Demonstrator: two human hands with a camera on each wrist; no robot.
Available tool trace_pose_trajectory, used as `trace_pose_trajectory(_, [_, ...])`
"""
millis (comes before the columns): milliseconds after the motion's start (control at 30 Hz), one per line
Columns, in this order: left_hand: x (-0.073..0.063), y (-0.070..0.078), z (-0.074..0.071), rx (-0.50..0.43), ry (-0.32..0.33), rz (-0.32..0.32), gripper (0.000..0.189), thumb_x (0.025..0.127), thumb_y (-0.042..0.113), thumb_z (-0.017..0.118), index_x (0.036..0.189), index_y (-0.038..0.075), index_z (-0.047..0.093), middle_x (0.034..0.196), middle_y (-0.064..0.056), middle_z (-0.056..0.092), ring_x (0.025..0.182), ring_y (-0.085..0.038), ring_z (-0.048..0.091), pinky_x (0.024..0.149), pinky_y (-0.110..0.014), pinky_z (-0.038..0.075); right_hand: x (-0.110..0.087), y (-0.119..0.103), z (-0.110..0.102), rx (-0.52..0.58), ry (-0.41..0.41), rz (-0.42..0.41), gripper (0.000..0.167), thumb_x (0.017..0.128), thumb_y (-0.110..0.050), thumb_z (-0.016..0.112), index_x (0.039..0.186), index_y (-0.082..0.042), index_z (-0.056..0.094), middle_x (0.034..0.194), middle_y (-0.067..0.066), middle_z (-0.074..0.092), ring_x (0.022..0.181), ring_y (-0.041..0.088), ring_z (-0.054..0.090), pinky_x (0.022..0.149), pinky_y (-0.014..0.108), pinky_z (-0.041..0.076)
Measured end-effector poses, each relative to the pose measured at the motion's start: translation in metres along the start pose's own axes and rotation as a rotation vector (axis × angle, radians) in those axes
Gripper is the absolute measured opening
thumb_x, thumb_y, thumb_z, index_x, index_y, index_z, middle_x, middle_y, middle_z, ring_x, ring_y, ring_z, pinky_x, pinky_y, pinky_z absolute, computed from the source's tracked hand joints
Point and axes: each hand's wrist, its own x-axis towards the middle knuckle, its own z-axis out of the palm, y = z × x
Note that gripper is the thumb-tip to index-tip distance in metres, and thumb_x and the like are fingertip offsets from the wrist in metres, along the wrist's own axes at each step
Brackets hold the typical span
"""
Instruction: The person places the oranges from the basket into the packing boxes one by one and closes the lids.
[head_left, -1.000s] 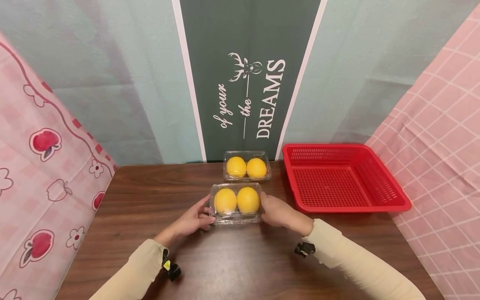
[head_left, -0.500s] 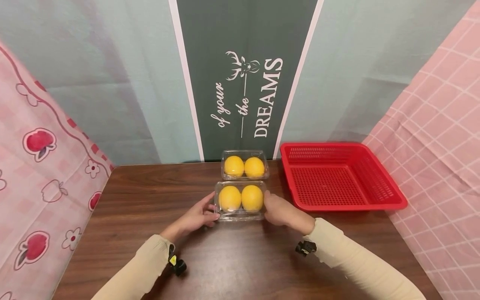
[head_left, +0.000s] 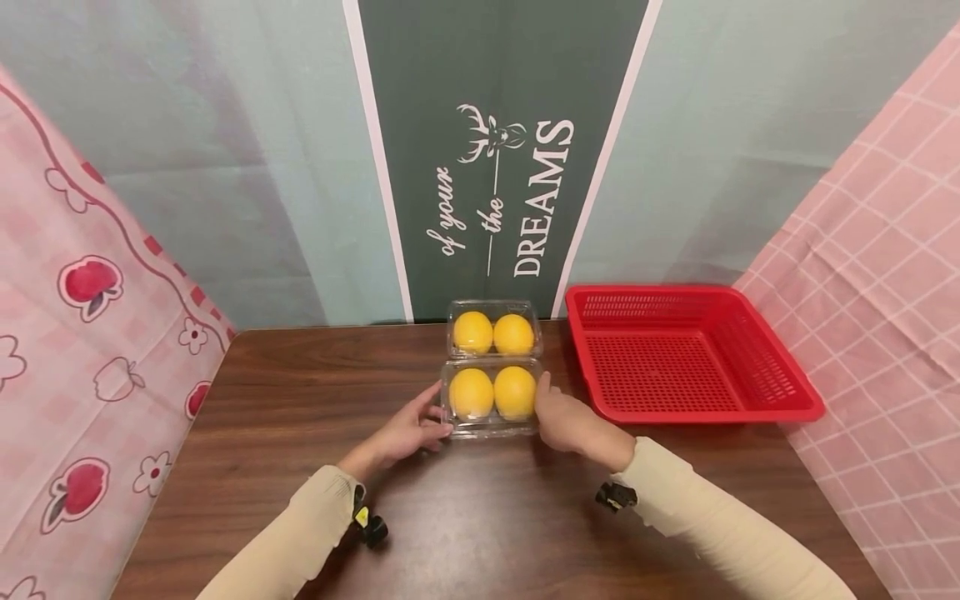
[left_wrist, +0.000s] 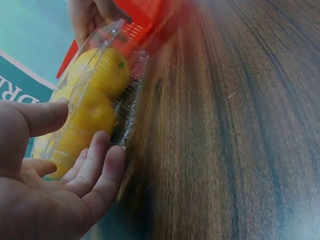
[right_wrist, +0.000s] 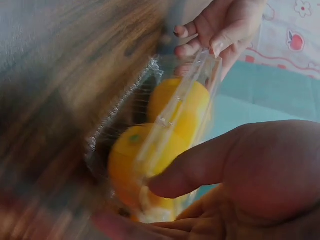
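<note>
A clear plastic clamshell box (head_left: 491, 431) with two round yellow oranges (head_left: 472, 393) inside stands between both hands in the head view. My left hand (head_left: 405, 432) grips its left end; the left wrist view shows the thumb above and the fingertips at the lower rim. On the right end, my right hand (head_left: 573, 421) holds the box, its thumb against the lid edge in the right wrist view; some of its fingers are hidden. Directly behind, a second clamshell box (head_left: 536, 333) holds two more oranges (head_left: 513, 334). In the head view the two boxes appear to meet.
A red plastic basket (head_left: 600, 392) with a perforated floor stands at the back right of the brown wooden table (head_left: 480, 533). A grey-green cloth (head_left: 322, 208) hangs behind the table's far edge. Pink patterned cloths flank the left and right.
Both hands have shifted the front clamshell box to the right and slightly away, closing the gap and lining it up with the rear box. The rear box and basket have stayed put.
</note>
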Motion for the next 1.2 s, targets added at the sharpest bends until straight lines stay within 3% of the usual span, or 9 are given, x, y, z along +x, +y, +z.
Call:
trace_pose_trajectory(233, [0.004,0.000,0.004,0.007,-0.008,0.003,0.086,0.096,-0.002,0.064,0.162,0.004,0.010,0.120,-0.024,0.054,0.097,-0.027,0.066,0.085,-0.049,0.061,-0.005,-0.004,-0.002,-0.113,-0.007,0.034,0.075,0.089,0.001,0.065,0.145,0.025,0.022,0.123,0.036,0.060,0.102,0.040,0.067,0.085,0.050,0.060])
trace_pose_trajectory(433, [0.005,-0.001,0.006,-0.002,-0.007,0.004,0.085,0.096,-0.003,0.064,0.162,0.003,0.011,0.119,-0.023,0.054,0.096,-0.027,0.066,0.084,-0.049,0.061,-0.010,-0.007,-0.001,-0.202,0.019,0.058,0.067,0.091,-0.001,0.066,0.143,0.023,0.032,0.091,0.027,0.068,0.076,0.033,0.068,0.069,0.047,0.062])
trace_pose_trajectory(700, [0.003,0.000,0.004,0.023,0.000,-0.004,0.082,0.098,0.001,0.065,0.161,0.002,0.013,0.117,-0.021,0.054,0.096,-0.028,0.067,0.082,-0.047,0.062,-0.015,-0.009,-0.010,-0.201,0.080,0.021,0.060,0.091,-0.001,0.065,0.140,0.022,0.039,0.094,0.027,0.067,0.077,0.034,0.068,0.068,0.047,0.062])
trace_pose_trajectory(833, [0.001,0.005,0.001,0.072,0.004,-0.014,0.077,0.099,0.006,0.065,0.159,-0.004,0.017,0.119,-0.024,0.056,0.098,-0.032,0.067,0.082,-0.048,0.062,-0.015,-0.009,-0.020,-0.186,0.147,-0.028,0.042,0.089,-0.002,0.066,0.125,0.015,0.055,0.089,0.024,0.067,0.074,0.035,0.068,0.060,0.049,0.060])
trace_pose_trajectory(1000, [-0.004,0.014,-0.014,0.181,0.003,-0.002,0.067,0.102,0.011,0.061,0.153,-0.013,0.023,0.120,-0.027,0.061,0.100,-0.041,0.067,0.080,-0.050,0.062,-0.010,-0.006,-0.037,-0.195,0.198,-0.022,0.013,0.092,-0.011,0.064,0.098,0.000,0.064,0.081,0.017,0.065,0.070,0.033,0.067,0.052,0.049,0.058])
trace_pose_trajectory(1200, [-0.010,0.043,-0.045,0.337,0.076,0.022,0.064,0.103,0.012,0.060,0.151,-0.013,0.027,0.118,-0.025,0.062,0.104,-0.042,0.064,0.082,-0.049,0.060,-0.004,0.008,-0.062,-0.192,0.270,-0.009,0.021,0.094,-0.023,0.064,0.095,-0.002,0.064,0.083,0.017,0.067,0.072,0.035,0.067,0.053,0.049,0.057])
